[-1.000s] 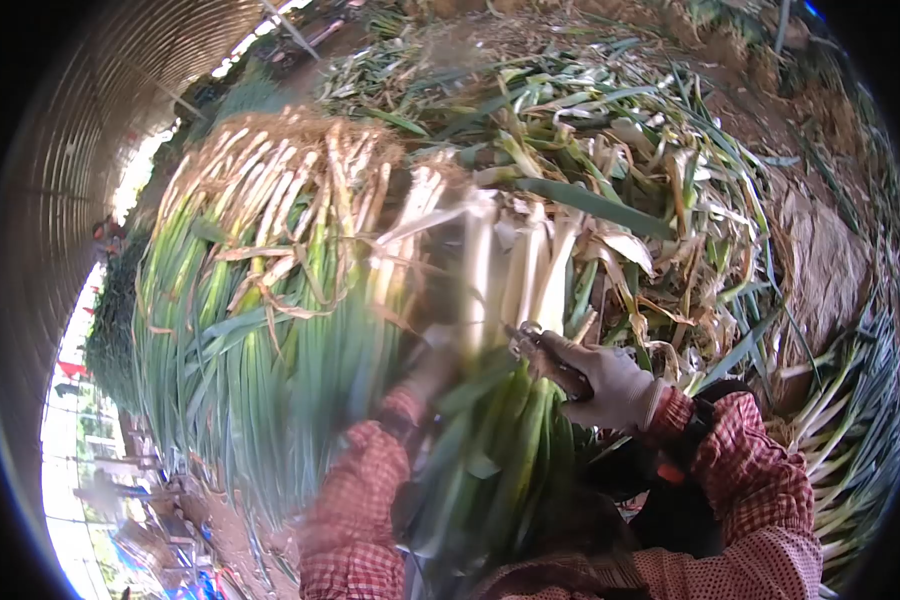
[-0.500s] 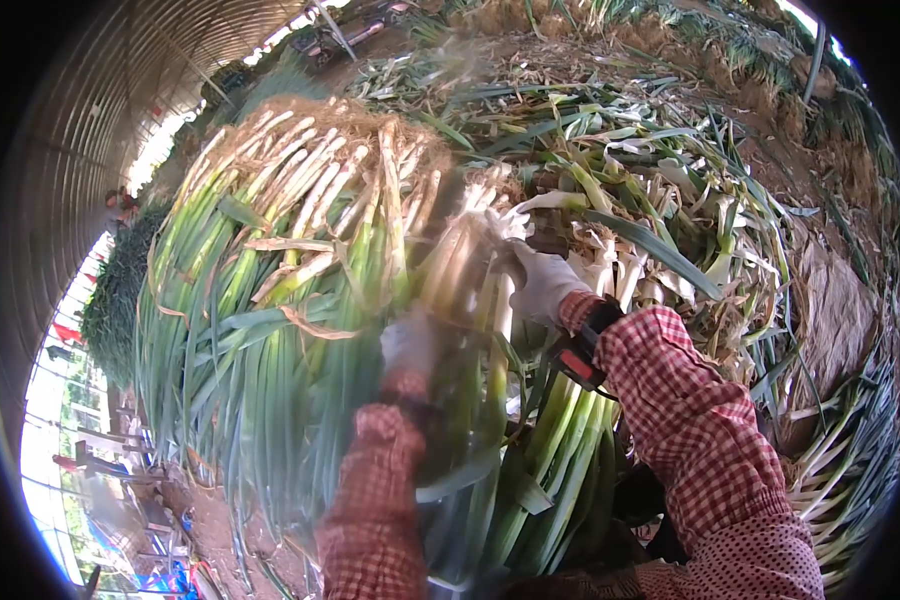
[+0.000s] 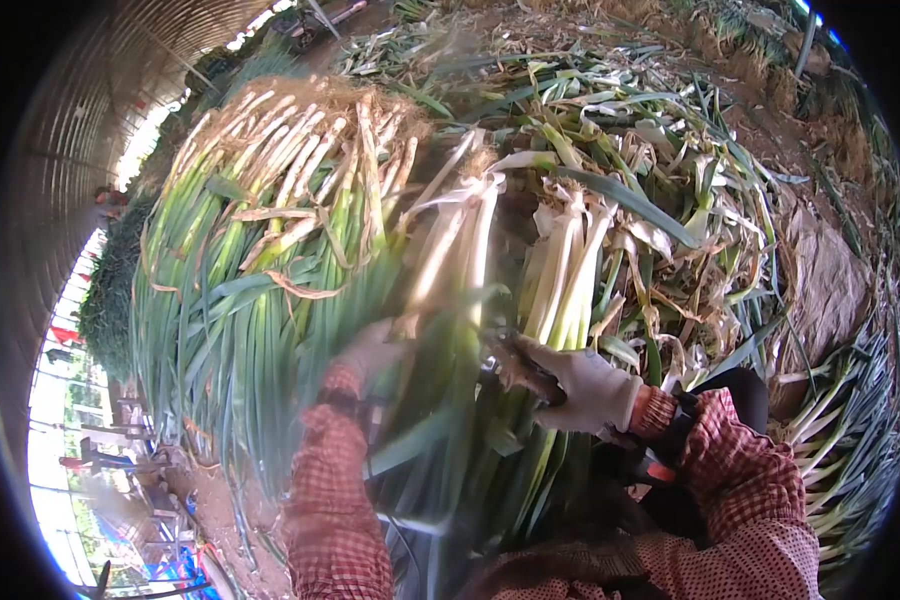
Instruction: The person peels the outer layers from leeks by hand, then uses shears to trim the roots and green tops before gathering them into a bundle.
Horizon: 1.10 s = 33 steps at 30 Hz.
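Observation:
My gloved left hand (image 3: 372, 350) is at the lower middle, its fingers round the stalk of a leek (image 3: 432, 270) beside the large pile. My gloved right hand (image 3: 582, 385) is closed round something dark and blurred that I cannot make out, over the green part of the stalks. Between and above my hands, white peeled leeks (image 3: 560, 260) lie with their roots pointing away. The big bundle of unpeeled leeks (image 3: 270, 200) lies to the left, roots at the top.
Stripped leaves and peelings (image 3: 670, 180) are heaped at the right and back. More leeks (image 3: 840, 440) lie at the far right, near a brown sheet (image 3: 825, 280). A ribbed wall curves up at the left.
Both hands have come down towards my body, away from the root ends. The right hand has left the white stalks and is now over the greens; the left has shifted slightly left.

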{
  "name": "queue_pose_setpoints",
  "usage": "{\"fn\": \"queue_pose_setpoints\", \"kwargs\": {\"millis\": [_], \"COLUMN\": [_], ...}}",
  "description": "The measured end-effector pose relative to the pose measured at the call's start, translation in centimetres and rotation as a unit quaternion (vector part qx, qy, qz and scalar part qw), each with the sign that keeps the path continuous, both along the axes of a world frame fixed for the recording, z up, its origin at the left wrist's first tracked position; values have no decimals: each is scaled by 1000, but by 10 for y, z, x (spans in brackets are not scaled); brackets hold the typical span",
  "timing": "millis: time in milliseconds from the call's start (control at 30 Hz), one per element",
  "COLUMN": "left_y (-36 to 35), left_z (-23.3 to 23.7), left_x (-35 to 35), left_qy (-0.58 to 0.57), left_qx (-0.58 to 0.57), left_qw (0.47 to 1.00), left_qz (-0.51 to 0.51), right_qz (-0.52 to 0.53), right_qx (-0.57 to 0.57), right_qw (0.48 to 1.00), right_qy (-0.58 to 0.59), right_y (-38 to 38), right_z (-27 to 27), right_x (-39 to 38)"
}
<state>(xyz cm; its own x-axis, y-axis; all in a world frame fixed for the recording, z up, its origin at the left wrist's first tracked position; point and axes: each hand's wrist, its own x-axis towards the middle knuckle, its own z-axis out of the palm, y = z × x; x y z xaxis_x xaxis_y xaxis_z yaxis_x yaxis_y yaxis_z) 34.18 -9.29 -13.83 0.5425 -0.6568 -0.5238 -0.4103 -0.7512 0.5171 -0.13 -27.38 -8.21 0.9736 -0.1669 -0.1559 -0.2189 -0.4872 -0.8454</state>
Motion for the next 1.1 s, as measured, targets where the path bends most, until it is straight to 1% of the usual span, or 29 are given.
{"fn": "queue_pose_setpoints", "kwargs": {"millis": [67, 100, 133, 167, 200, 300, 333, 433, 467, 567, 600, 700, 733, 767, 800, 867, 933, 1033, 1100], "left_y": [4, 3, -18, -37, -48, -80, -84, -79, -80, -74, -71, -71, -68, -66, -65, -69, -72, -64, -66], "left_z": [14, 18, 60, 84, 85, 97, 97, 77, 67, 70, 71, 55, 51, 47, 52, 57, 50, 44, 31], "left_x": [-17, -23, -54, -75, -77, -101, -104, -102, -97, -96, -97, -91, -90, -87, -90, -97, -99, -96, -89], "left_qy": [-88, -135, -190, -244, -244, -303, -304, -312, -318, -299, -306, -304, -309, -308, -306, -289, -300, -329, -342], "left_qx": [-14, -25, 21, 66, 78, 180, 188, 117, 118, 98, 87, 87, 69, 75, 80, 84, 75, 67, 67], "left_qw": [996, 990, 981, 967, 966, 936, 934, 943, 940, 949, 948, 949, 948, 948, 949, 954, 951, 942, 937], "left_qz": [12, 12, -9, -29, -35, -30, -25, -9, -24, -2, -9, 12, 11, 2, -6, -7, -5, -8, -8], "right_qz": [25, 6, -14, -34, -47, -11, -11, -52, -55, -25, -39, -79, -91, -102, -86, -47, -44, -117, -120], "right_qx": [15, 19, 22, 25, 28, 88, 60, 73, 66, 61, 54, 43, 52, 63, 67, 49, 50, 27, -1], "right_qw": [999, 1000, 1000, 999, 998, 993, 994, 996, 996, 998, 998, 995, 994, 992, 994, 997, 998, 993, 993], "right_qy": [-19, -15, -9, -2, 14, -75, -89, -19, -27, 18, 3, -33, -35, -36, 10, -26, 19, 15, 25], "right_y": [13, 15, 15, 14, 13, 30, 35, 25, 24, 27, 26, 17, 13, 13, 17, 35, 35, 14, 3], "right_z": [11, 12, 10, 10, 11, 15, 6, 3, 0, 15, 9, -5, -6, -7, 3, -3, 5, -16, -17], "right_x": [-13, -14, -14, -15, -13, -22, -20, -5, -1, -1, 4, 28, 31, 33, 22, 12, 14, 49, 66]}}
